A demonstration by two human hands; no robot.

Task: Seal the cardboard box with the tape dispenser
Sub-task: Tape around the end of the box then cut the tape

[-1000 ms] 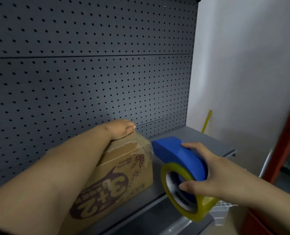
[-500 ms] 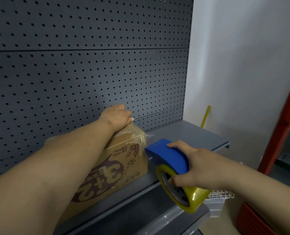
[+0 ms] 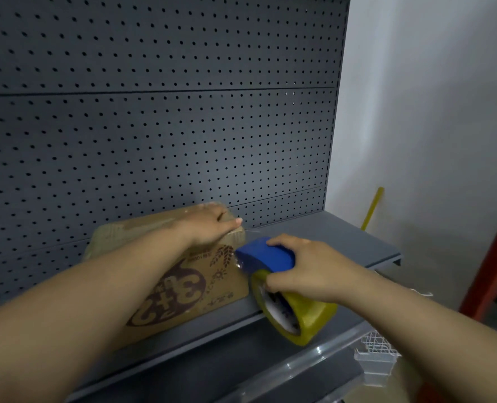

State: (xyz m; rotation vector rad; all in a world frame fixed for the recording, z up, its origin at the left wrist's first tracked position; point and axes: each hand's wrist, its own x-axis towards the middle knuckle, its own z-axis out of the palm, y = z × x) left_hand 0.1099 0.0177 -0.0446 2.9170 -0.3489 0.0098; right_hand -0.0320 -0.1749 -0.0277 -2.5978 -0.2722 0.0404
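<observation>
A brown cardboard box (image 3: pixel 200 286) with dark printed figures lies on a grey metal shelf (image 3: pixel 314 237). My left hand (image 3: pixel 209 225) lies flat on the box's top near its right end, pressing down. A blue tape dispenser (image 3: pixel 266 254) carrying a yellow tape roll (image 3: pixel 302 318) is gripped from above by my right hand (image 3: pixel 302 266). The dispenser's blue nose touches the upper right edge of the box. A thin strip of clear tape runs from the nose up to the box's top corner.
A dark pegboard panel (image 3: pixel 160 112) stands right behind the box. The shelf runs on to the right. A white wire basket (image 3: pixel 378 353) hangs below the shelf edge. A yellow stick (image 3: pixel 373 209) leans on the white wall, and a red post (image 3: pixel 491 271) stands at the far right.
My right hand has carried the dispenser left until its nose meets the box's right edge. The view has tilted, so the box's top shows more. My left hand stays on the box.
</observation>
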